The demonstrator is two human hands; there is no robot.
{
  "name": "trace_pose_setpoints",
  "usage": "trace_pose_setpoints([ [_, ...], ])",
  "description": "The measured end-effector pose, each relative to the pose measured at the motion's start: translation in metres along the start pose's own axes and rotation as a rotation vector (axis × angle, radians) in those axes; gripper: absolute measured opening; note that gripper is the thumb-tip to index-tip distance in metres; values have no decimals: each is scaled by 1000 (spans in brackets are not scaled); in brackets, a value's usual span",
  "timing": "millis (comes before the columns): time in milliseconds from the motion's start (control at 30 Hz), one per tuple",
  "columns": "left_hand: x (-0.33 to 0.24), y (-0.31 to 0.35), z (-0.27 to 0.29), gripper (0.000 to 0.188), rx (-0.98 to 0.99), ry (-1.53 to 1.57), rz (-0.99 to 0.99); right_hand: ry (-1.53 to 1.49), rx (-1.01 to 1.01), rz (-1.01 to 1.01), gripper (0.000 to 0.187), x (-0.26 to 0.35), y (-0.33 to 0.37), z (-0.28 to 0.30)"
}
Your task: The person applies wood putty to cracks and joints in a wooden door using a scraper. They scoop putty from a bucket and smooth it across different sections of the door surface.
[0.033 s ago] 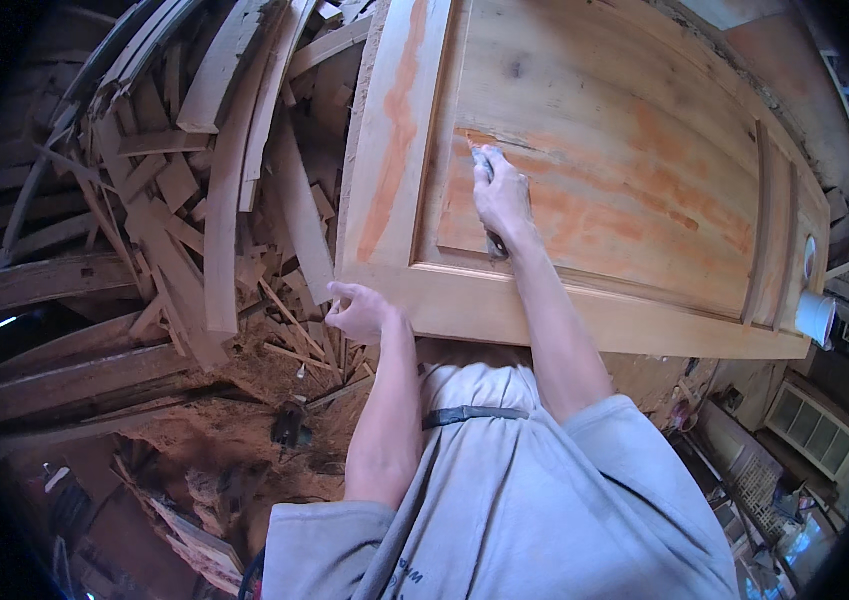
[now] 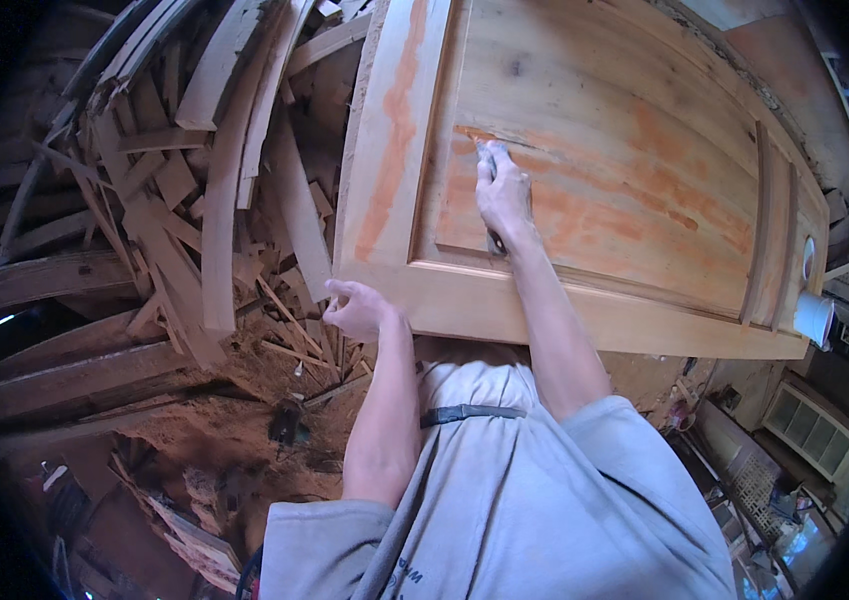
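A wooden panel door lies before me, with orange-brown filler smeared over its panel and a streak down its left frame piece. My right hand is closed round a putty knife. The butt of its handle shows below the palm, while the fingers mostly hide the blade. Its tip is at the panel's left part, by a dark crack with fresh filler. My left hand is at the door's near left corner, fingers loosely curled and apart, with nothing visible in it.
Wood offcuts and long boards are heaped on the left. Sawdust covers the ground below them. A white cup-like container stands at the door's right end. A louvred frame and clutter lie at the lower right.
My right hand has shifted very slightly right and down with the putty knife, its tip still by the crack. My left hand stays at the corner.
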State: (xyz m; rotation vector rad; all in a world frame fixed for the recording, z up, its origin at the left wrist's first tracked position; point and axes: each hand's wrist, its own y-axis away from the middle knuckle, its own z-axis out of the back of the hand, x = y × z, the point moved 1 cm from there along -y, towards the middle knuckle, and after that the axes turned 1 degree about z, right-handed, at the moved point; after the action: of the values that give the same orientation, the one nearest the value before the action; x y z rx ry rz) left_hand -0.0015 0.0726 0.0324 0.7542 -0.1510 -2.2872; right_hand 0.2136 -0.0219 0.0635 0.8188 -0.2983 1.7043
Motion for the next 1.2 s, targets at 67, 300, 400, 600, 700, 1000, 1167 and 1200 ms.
trace_pose_setpoints([
  [67, -2, 4, 3, 56, 10, 16, -13, -38, -64, -20, 41, 0, 5, 4],
  [300, -5, 5, 9, 58, 23, 2, 23, 1, -34, -58, 42, -17, 8, 0],
  [400, -9, 9, 11, 60, 53, 6, 38, -9, -61, -21, 41, -9, 1, 12],
  [600, -2, 5, 4, 61, 62, 79, 10, 61, -87, -101, 38, -16, 6, 3],
  [700, -10, 4, 9, 63, 42, 48, 10, 9, -86, -47, 37, -9, 11, 16],
  [1000, -3, 6, 8, 65, 35, 55, 4, 14, -98, -73, 38, -31, 12, 15],
  [1167, -3, 7, 4, 62, 59, 55, -14, -46, -310, 62, 35, -38, 3, 21],
  [1200, -2, 7, 4, 61, 45, 51, -5, 4, -257, -34, 35, -38, 3, 18],
])
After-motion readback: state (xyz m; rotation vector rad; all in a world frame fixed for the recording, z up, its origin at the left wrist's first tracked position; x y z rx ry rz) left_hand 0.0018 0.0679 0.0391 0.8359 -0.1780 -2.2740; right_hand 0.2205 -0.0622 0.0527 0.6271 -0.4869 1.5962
